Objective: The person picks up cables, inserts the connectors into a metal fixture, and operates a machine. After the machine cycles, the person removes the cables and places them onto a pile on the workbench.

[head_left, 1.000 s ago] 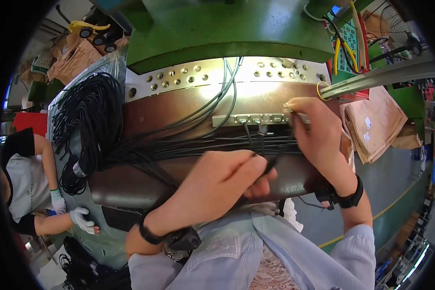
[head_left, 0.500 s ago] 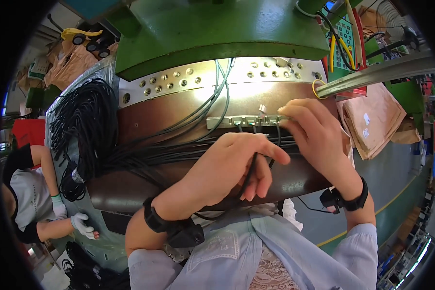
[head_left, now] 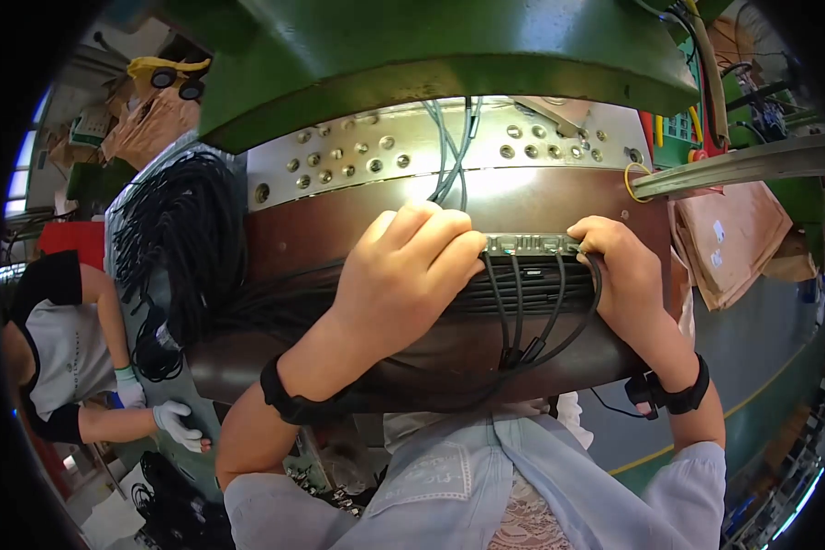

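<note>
A narrow metal bar fixture [head_left: 529,245] with slots lies across the brown work surface, in front of the green machine. Small plugs sit in its slots, and several black cables [head_left: 520,302] run from them toward me. My left hand [head_left: 403,280] is closed over the fixture's left end, its fingers curled and hiding that end. At the right end my right hand [head_left: 621,275] pinches the fixture between thumb and fingers, beside the rightmost cable. Further black cables [head_left: 330,298] lie crosswise under and in front of the fixture.
The green machine body [head_left: 449,60] overhangs a drilled metal plate [head_left: 339,160]. A thick bundle of black cables [head_left: 179,247] hangs at the left. A metal rail [head_left: 742,170] juts in from the right, above brown paper sacks [head_left: 729,229]. A co-worker's gloved hand [head_left: 176,426] is at the lower left.
My left hand has let go of the black cable and moved up onto the fixture's left end. My right hand's fingers have closed on the right end. The view has shifted slightly.
</note>
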Motion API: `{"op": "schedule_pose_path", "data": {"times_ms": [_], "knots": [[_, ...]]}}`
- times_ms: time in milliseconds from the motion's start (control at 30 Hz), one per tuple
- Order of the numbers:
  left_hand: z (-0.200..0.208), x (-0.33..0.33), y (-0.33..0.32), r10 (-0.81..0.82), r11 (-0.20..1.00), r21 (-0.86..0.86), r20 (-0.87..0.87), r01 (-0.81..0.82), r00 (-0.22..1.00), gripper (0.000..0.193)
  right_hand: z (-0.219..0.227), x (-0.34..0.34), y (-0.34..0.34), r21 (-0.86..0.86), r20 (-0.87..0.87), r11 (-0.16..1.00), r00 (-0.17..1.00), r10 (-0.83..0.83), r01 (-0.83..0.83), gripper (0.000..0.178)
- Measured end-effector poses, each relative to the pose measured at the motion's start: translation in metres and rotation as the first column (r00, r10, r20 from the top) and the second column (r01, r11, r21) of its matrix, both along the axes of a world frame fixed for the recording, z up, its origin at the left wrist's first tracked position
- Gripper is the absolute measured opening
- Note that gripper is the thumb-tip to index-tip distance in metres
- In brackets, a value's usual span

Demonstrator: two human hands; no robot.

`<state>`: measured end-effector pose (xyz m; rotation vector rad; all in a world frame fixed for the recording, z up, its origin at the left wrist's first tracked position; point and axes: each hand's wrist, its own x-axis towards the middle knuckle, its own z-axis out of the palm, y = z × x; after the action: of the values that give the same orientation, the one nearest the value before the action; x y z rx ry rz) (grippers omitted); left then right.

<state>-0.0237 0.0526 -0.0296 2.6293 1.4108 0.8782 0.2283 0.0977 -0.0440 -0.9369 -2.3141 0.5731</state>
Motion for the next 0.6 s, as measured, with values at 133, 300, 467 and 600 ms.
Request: {"op": "schedule_pose_path", "data": {"times_ms": [133,300,467,600], "knots": [[-0.010,0.005,0.000,0.026,0.999,0.035,0.000,-0.026,1.000,0.021,-0.007,0.002,0.006,-0.040,-0.083,0.996,0.994,0.071,-0.075,0.018],[-0.011,0.009,0.001,0.062,0.998,0.026,0.030,-0.063,0.998,0.021,-0.004,0.003,0.008,-0.030,-0.010,0.994,0.994,0.108,-0.108,0.021],[-0.014,0.005,-0.002,0.031,0.999,0.019,0.054,-0.032,0.998,0.024,-0.007,0.000,0.008,-0.008,-0.001,0.992,0.992,0.130,-0.130,0.026],[-0.008,0.004,-0.003,0.041,0.999,-0.032,0.066,-0.039,0.997,0.023,-0.009,0.002,0.008,-0.006,0.009,0.992,0.992,0.126,-0.126,0.029]]}}
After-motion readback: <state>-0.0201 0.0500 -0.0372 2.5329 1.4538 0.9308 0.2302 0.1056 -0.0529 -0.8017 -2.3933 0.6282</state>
